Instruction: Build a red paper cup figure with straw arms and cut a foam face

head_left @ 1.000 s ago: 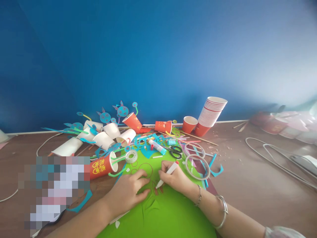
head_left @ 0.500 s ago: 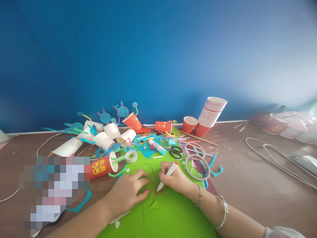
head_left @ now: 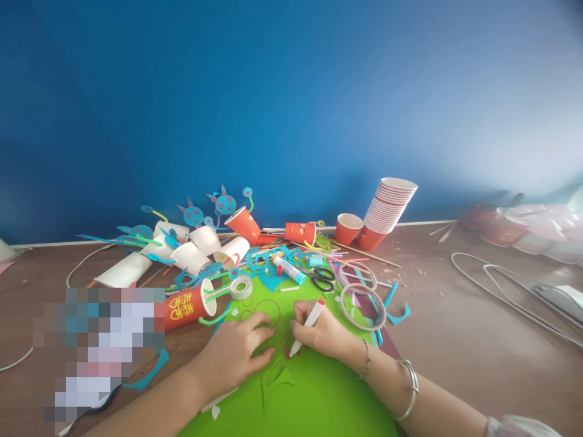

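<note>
My right hand [head_left: 319, 332] grips a white marker with a red cap [head_left: 306, 324], its tip resting on a green paper sheet [head_left: 310, 394] where small red shapes are drawn. My left hand [head_left: 234, 352] lies flat on the same sheet just left of the marker tip, fingers spread and pressing the paper down. Red circles are drawn on the green sheet just beyond my left fingers.
A red cup on its side [head_left: 189, 305], a tape roll [head_left: 241, 286], a glue stick [head_left: 289, 271], scissors [head_left: 322, 278] and two wire rings [head_left: 363, 305] lie just beyond the sheet. White cups with blue paper cut-outs [head_left: 191, 249] and a stack of red cups [head_left: 387, 209] sit near the blue wall. Cables [head_left: 505, 285] lie right.
The marker tip has shifted slightly along the red drawing on the green sheet. My left hand has stayed in place.
</note>
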Demonstrator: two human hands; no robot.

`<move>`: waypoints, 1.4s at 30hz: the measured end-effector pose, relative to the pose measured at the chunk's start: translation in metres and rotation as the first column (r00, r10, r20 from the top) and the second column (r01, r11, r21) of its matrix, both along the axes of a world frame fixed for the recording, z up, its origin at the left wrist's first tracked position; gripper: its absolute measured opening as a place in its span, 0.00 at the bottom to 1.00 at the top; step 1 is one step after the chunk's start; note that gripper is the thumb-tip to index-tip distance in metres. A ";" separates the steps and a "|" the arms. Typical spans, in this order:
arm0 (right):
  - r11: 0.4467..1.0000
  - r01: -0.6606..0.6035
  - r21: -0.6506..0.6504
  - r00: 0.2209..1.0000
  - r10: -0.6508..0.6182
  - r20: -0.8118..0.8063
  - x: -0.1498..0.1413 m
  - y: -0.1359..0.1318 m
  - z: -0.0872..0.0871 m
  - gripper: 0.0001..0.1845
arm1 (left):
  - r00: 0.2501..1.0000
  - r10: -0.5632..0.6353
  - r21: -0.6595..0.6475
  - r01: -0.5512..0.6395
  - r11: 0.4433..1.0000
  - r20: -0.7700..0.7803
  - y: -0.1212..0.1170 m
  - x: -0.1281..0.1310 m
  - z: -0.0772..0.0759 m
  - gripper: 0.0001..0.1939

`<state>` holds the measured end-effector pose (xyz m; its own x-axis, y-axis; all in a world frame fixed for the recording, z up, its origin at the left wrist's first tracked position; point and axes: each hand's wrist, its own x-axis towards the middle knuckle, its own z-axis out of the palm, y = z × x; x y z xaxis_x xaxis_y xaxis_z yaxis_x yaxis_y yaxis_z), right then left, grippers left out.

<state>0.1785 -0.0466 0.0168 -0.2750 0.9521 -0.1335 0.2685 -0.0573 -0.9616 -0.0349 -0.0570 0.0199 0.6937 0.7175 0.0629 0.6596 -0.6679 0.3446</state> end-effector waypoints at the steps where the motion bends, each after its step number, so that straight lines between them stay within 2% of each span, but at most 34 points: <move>1: 1.000 0.005 -0.005 1.000 -0.005 -0.014 0.000 0.000 0.000 0.13 | 1.000 0.001 0.000 -0.001 1.000 -0.003 0.000 0.000 0.000 0.14; 8: 0.994 0.071 -0.088 0.973 -0.088 -0.214 0.005 0.005 0.000 0.13 | 1.000 0.006 0.012 -0.006 1.000 -0.015 -0.001 0.000 0.000 0.14; 12: 0.976 0.199 -0.093 0.903 -0.219 -0.369 0.010 0.014 0.003 0.18 | 0.998 0.009 0.056 -0.012 0.998 0.066 0.000 0.000 -0.002 0.12; 16: 0.959 0.267 -0.093 0.852 -0.280 -0.443 0.010 0.018 0.005 0.24 | 0.987 0.034 0.091 -0.049 0.995 0.160 0.000 0.001 -0.003 0.13; 23: 0.867 0.494 -0.068 0.750 -0.464 -0.471 0.009 0.016 0.004 0.20 | 0.942 0.173 0.031 -0.190 0.981 0.287 0.009 -0.001 0.007 0.14; 26: 0.868 0.496 -0.029 0.764 -0.452 -0.461 0.010 0.015 0.001 0.17 | 0.897 0.264 -0.023 -0.274 0.962 0.355 0.017 -0.004 0.020 0.15; 28: 0.878 0.478 -0.019 0.789 -0.438 -0.431 0.010 0.014 0.000 0.18 | 0.889 0.310 -0.040 -0.316 0.948 0.338 0.018 -0.005 0.030 0.15; 32: 0.917 0.399 -0.028 0.855 -0.383 -0.350 0.010 0.013 -0.001 0.26 | 0.949 0.306 -0.042 -0.303 0.952 0.082 0.001 0.003 0.039 0.13; 35: 0.935 0.354 0.000 0.892 -0.337 -0.303 0.010 0.011 0.004 0.23 | 0.970 0.218 0.099 -0.208 0.973 -0.105 -0.018 0.014 0.028 0.13; 38: 0.940 0.339 -0.023 0.888 -0.328 -0.323 0.009 0.010 0.015 0.18 | 0.937 0.182 0.224 -0.117 0.968 -0.298 -0.030 0.021 0.004 0.13; 40: 0.944 0.308 -0.118 0.869 -0.330 -0.368 0.005 0.011 0.022 0.17 | 0.918 0.141 0.328 -0.013 0.945 -0.372 -0.032 0.022 -0.014 0.15; 42: 0.937 0.234 -0.258 0.848 -0.327 -0.418 -0.002 0.013 0.026 0.16 | 0.922 0.157 0.440 0.016 0.898 -0.353 -0.033 0.022 -0.028 0.17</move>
<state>0.1762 -0.0332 0.0432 -0.0742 0.9661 -0.2473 -0.2437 -0.2580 -0.9349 -0.0134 -0.0901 -0.0084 0.6754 0.7273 0.1224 0.7310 -0.6381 -0.2420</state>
